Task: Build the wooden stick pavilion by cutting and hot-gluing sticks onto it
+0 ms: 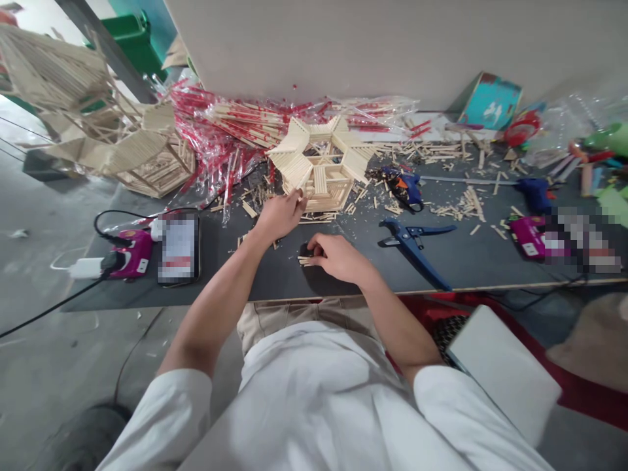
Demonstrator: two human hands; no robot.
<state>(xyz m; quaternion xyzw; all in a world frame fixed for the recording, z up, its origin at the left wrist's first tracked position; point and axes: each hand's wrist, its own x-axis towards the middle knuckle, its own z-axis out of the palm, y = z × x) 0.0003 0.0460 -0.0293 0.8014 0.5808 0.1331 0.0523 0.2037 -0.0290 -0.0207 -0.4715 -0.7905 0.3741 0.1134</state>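
Observation:
A star-shaped model of pale wooden sticks (321, 176) stands on the dark table, with flared panels around an open top. My left hand (280, 217) reaches to its front left edge, thumb and fingertips pinched together there. Whether a small stick is between those fingertips, I cannot make out. Closer to the table's front edge, my right hand (339, 256) is closed low over the tabletop. Several short wooden sticks (305, 261) poke out from its fingers. A small dark patch or piece beside those fingers is unclear.
Blue pipe cutters (415, 252) lie right of my hands. Two blue glue guns (409, 188) (536, 194) rest farther back. A phone (178, 248) and purple power adapter (132, 254) sit left. Red-tipped stick bundles (235, 121) line the back; another stick model (147, 160) stands left.

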